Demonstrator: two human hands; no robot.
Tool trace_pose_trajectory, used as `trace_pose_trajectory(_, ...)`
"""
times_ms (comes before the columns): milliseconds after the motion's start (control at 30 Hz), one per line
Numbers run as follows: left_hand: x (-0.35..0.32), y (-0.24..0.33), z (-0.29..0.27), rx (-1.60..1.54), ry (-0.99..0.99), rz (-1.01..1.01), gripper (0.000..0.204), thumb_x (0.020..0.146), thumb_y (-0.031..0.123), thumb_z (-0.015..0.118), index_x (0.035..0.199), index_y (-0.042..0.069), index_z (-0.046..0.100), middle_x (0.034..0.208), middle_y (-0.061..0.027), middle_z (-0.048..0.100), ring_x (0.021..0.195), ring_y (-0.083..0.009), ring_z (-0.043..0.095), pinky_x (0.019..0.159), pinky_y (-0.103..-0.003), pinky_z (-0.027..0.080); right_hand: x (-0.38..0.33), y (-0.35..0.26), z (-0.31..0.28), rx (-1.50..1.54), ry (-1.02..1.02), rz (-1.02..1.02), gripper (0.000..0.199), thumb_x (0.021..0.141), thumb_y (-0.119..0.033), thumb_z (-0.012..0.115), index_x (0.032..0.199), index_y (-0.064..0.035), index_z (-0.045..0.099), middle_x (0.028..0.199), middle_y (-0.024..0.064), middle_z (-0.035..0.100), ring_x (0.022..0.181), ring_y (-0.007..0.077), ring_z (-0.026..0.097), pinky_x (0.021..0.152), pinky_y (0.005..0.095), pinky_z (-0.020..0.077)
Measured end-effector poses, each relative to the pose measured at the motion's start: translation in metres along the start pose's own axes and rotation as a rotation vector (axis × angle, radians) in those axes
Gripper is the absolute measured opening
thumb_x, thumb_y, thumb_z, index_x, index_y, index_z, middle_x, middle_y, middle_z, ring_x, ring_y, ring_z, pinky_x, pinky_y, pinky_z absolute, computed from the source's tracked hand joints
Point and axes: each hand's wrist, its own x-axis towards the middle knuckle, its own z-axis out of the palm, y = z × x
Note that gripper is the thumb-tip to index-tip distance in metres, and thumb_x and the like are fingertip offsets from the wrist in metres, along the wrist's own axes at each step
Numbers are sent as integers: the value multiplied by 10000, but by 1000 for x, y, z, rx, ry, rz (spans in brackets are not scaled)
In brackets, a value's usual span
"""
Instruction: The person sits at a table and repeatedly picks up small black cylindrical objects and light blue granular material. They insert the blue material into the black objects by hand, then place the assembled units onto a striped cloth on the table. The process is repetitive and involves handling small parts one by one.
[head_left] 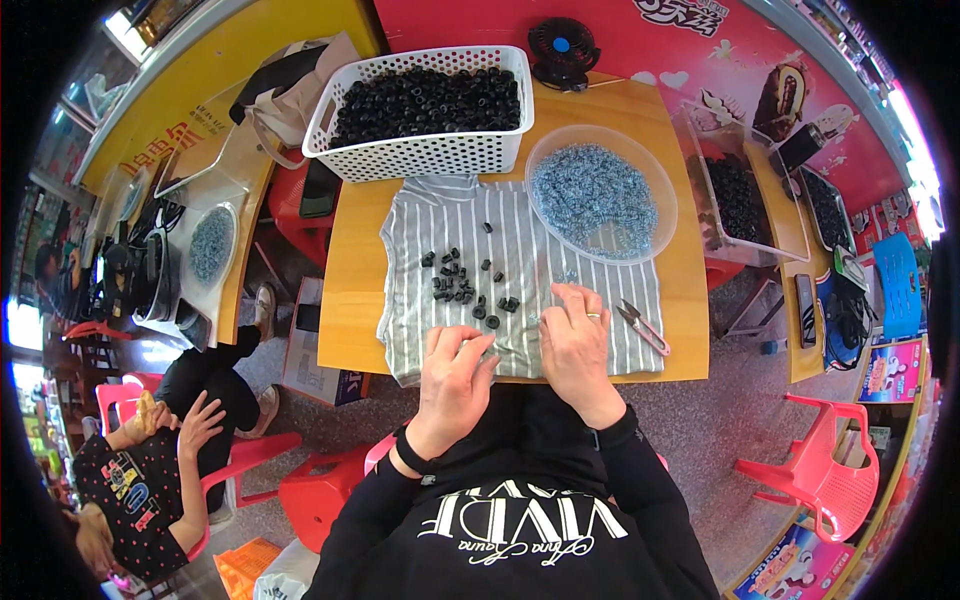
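Note:
At the near edge of a grey-and-white striped cloth (535,275), both hands work close together. My left hand (455,380) is closed, its thumb and fingertips drawn together; anything in them is too small to make out. Fingers bent and pressed together, my right hand (577,345) rests on the cloth beside it, and its contents are also hidden. Just beyond the left hand lies a loose group of small black cylindrical parts (450,285). A few tiny clear-blue pieces (567,276) lie past the right fingertips. Thread snips (643,328) lie right of my right hand.
A white perforated basket (420,158) full of black parts stands at the table's back. Right of it is a clear round bowl (668,215) of bluish pieces, with a black fan (562,50) behind. A seated person (140,480) is at left; a pink chair (825,465) stands at right.

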Motion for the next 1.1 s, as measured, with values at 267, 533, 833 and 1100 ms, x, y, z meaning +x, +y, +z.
trace_pose_trajectory(267, 33, 10, 15, -514, -155, -206, 258, 889, -41, 637, 1141, -15, 679, 1022, -94, 635, 898, -175, 631, 738, -272, 531, 0, -7, -16, 51, 112, -101, 188, 714, -1, 679, 889, -22, 612, 1183, 132, 612, 1103, 324, 578, 863, 428, 393)
trace_pose_trajectory(533, 38, -3, 28, -965, -300, -415, 191, 948, -26, 590, 1110, -34, 691, 1023, -42, 643, 866, -104, 635, 750, -244, 529, -1, -1, -17, 359, 130, -50, 171, 784, 55, 668, 915, -14, 583, 958, 124, 626, 891, 322, 592, 751, 399, 426)
trace_pose_trajectory(833, 34, -12, 37, -1161, -310, -548, 169, 994, 50, 580, 1115, -19, 675, 907, -41, 689, 815, -93, 633, 701, -230, 500, -5, -6, -11, 710, 152, 144, 174, 779, 125, 625, 876, -9, 571, 786, 129, 566, 728, 311, 568, 642, 380, 452)
trace_pose_trajectory(1100, 36, -9, 43, -1237, -265, -589, 185, 973, 35, 610, 1134, -24, 678, 936, -57, 708, 809, -102, 652, 703, -235, 505, -3, -7, -4, 642, 259, 155, 172, 765, 122, 639, 863, -10, 587, 800, 122, 587, 743, 280, 589, 658, 351, 475)
